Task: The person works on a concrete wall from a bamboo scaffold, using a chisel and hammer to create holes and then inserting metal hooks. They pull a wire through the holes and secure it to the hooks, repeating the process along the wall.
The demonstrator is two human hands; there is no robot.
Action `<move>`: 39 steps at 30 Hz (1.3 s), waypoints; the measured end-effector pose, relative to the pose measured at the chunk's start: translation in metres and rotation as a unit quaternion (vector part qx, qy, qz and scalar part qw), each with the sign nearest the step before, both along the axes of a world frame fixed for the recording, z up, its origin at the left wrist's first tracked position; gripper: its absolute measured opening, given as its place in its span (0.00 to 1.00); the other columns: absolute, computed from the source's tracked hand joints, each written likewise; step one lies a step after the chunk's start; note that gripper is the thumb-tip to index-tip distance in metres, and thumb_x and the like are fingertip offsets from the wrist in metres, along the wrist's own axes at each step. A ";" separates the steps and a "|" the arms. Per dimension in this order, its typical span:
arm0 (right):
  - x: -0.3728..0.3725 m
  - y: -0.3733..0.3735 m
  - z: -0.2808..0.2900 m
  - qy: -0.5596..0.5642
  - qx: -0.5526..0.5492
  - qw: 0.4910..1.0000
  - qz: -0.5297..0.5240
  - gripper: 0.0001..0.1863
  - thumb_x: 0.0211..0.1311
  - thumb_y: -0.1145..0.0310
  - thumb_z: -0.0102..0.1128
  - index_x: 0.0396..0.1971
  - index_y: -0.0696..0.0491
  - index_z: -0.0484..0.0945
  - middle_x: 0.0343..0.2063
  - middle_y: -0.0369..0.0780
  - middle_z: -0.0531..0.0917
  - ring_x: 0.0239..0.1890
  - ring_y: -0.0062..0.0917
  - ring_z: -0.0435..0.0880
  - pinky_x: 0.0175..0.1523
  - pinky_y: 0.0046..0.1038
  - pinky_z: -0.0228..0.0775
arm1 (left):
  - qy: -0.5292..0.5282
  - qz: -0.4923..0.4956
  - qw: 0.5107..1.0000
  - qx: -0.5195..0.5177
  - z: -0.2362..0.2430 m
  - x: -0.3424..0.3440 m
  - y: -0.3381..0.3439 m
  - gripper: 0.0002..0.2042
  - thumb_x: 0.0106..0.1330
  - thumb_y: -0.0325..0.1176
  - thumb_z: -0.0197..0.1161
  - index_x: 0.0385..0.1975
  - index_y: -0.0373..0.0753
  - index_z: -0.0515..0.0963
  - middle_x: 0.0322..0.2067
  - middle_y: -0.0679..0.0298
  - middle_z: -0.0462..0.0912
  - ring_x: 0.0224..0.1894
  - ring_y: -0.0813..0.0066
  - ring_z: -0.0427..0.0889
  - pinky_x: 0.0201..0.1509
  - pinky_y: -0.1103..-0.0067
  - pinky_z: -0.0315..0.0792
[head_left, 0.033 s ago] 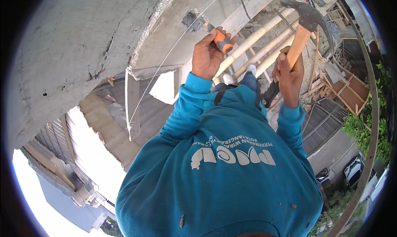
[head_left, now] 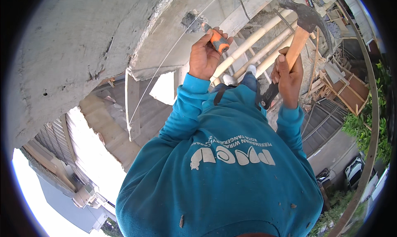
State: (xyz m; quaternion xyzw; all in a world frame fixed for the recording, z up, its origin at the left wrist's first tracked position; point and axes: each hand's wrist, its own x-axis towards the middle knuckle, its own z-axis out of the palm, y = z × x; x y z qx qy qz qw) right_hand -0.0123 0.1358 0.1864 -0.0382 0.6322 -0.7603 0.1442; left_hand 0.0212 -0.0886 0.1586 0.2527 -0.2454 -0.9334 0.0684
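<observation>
My left hand (head_left: 206,57) is closed round a tool with a stubby orange and grey handle (head_left: 218,40). Its narrow grey end points at a rough, chipped hollow (head_left: 192,21) in the concrete wall; whether it touches there I cannot tell, and its blade is not clearly visible. To the right, my right hand (head_left: 288,77) grips a claw hammer (head_left: 298,46) by its wooden handle, the thumb lying along the wood. The dark steel head is raised at the top, apart from the other tool, and the handle's black lower end sticks out below the fist.
A thin string (head_left: 165,57) runs slantwise before the concrete beam (head_left: 82,42). Pale bamboo poles (head_left: 252,40) cross beyond my hands, near my feet. Broken boards (head_left: 347,86) lie in a heap far below at right, and a long curved bar (head_left: 374,113) passes along the right side.
My left hand and the orange-handled tool have shifted slightly left. The hammer head has moved a little to the left too.
</observation>
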 end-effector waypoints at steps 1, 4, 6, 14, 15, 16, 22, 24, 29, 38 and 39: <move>0.004 0.001 0.001 -0.006 -0.017 1.000 0.003 0.14 0.70 0.63 0.51 0.45 0.58 0.67 0.19 0.32 0.68 0.16 0.11 0.63 0.20 0.17 0.57 | 0.004 -0.001 1.000 -0.008 -0.001 0.003 -0.005 0.11 0.71 0.31 0.49 0.43 0.28 0.67 0.42 0.54 0.73 0.46 0.61 0.75 0.63 0.58 0.70; 0.016 0.001 0.003 -0.028 -0.067 0.997 0.020 0.22 0.72 0.58 0.47 0.55 0.58 0.63 0.22 0.34 0.67 0.18 0.13 0.65 0.24 0.20 0.68 | -0.003 0.023 1.000 -0.016 -0.002 -0.003 -0.018 0.13 0.72 0.34 0.50 0.43 0.27 0.69 0.41 0.52 0.75 0.45 0.61 0.77 0.62 0.59 0.72; 0.023 -0.004 0.002 -0.035 -0.131 0.991 0.011 0.25 0.71 0.60 0.48 0.59 0.59 0.58 0.22 0.35 0.69 0.20 0.16 0.70 0.27 0.24 0.73 | 0.013 0.030 0.999 -0.014 -0.007 -0.011 -0.026 0.14 0.72 0.35 0.50 0.43 0.26 0.69 0.42 0.49 0.76 0.46 0.60 0.77 0.62 0.59 0.72; 0.075 -0.011 -0.029 -0.067 -0.113 0.991 0.022 0.28 0.70 0.60 0.51 0.63 0.58 0.55 0.20 0.34 0.70 0.18 0.15 0.69 0.24 0.20 0.67 | 0.025 0.036 0.999 -0.017 -0.010 -0.021 -0.022 0.16 0.73 0.36 0.48 0.44 0.24 0.68 0.42 0.50 0.74 0.48 0.58 0.76 0.63 0.59 0.71; 0.078 -0.011 -0.030 -0.092 -0.106 0.990 0.029 0.28 0.70 0.61 0.51 0.62 0.58 0.56 0.19 0.34 0.69 0.17 0.14 0.68 0.23 0.18 0.64 | 0.024 0.047 0.999 -0.001 -0.010 -0.019 -0.020 0.15 0.73 0.36 0.48 0.43 0.25 0.68 0.42 0.50 0.74 0.48 0.58 0.76 0.63 0.60 0.71; 0.077 -0.016 -0.026 -0.101 -0.126 0.987 0.007 0.25 0.69 0.60 0.53 0.58 0.59 0.60 0.18 0.32 0.67 0.15 0.12 0.63 0.19 0.17 0.57 | 0.026 0.060 0.998 0.011 -0.009 -0.020 -0.022 0.15 0.73 0.36 0.48 0.43 0.25 0.69 0.42 0.50 0.74 0.48 0.58 0.76 0.63 0.60 0.71; 0.072 -0.028 -0.029 0.179 -0.183 0.966 -0.037 0.17 0.68 0.59 0.53 0.46 0.58 0.68 0.14 0.32 0.64 0.14 0.13 0.59 0.19 0.20 0.52 | 0.060 0.101 0.991 0.061 -0.003 -0.032 -0.026 0.13 0.73 0.34 0.50 0.40 0.27 0.70 0.41 0.50 0.76 0.46 0.59 0.77 0.62 0.62 0.72; 0.060 -0.032 -0.057 0.185 -0.065 0.980 0.020 0.15 0.67 0.61 0.55 0.39 0.60 0.72 0.12 0.35 0.65 0.13 0.16 0.60 0.18 0.24 0.52 | 0.052 0.101 0.992 0.063 -0.001 -0.036 -0.030 0.12 0.72 0.34 0.50 0.41 0.28 0.71 0.41 0.51 0.77 0.46 0.60 0.77 0.59 0.63 0.74; 0.036 -0.035 -0.068 0.144 0.244 0.952 0.113 0.15 0.62 0.64 0.60 0.34 0.63 0.75 0.11 0.45 0.68 0.14 0.27 0.67 0.21 0.31 0.58 | -0.017 0.114 0.993 0.023 -0.026 -0.041 -0.042 0.11 0.71 0.33 0.53 0.41 0.30 0.73 0.42 0.53 0.78 0.45 0.63 0.78 0.52 0.68 0.76; 0.039 -0.020 -0.050 0.122 0.090 0.988 -0.024 0.11 0.61 0.68 0.59 0.35 0.62 0.76 0.13 0.34 0.74 0.16 0.11 0.69 0.20 0.21 0.59 | -0.022 -0.036 0.999 -0.005 -0.006 -0.005 0.009 0.11 0.69 0.28 0.49 0.44 0.25 0.68 0.44 0.50 0.72 0.53 0.56 0.72 0.66 0.54 0.65; 0.038 -0.018 -0.053 0.121 0.086 0.988 -0.033 0.11 0.62 0.68 0.59 0.35 0.62 0.76 0.13 0.34 0.74 0.16 0.11 0.69 0.20 0.21 0.58 | -0.027 -0.030 0.999 -0.016 -0.006 -0.002 0.006 0.11 0.68 0.27 0.48 0.44 0.25 0.68 0.44 0.50 0.72 0.53 0.56 0.72 0.67 0.52 0.64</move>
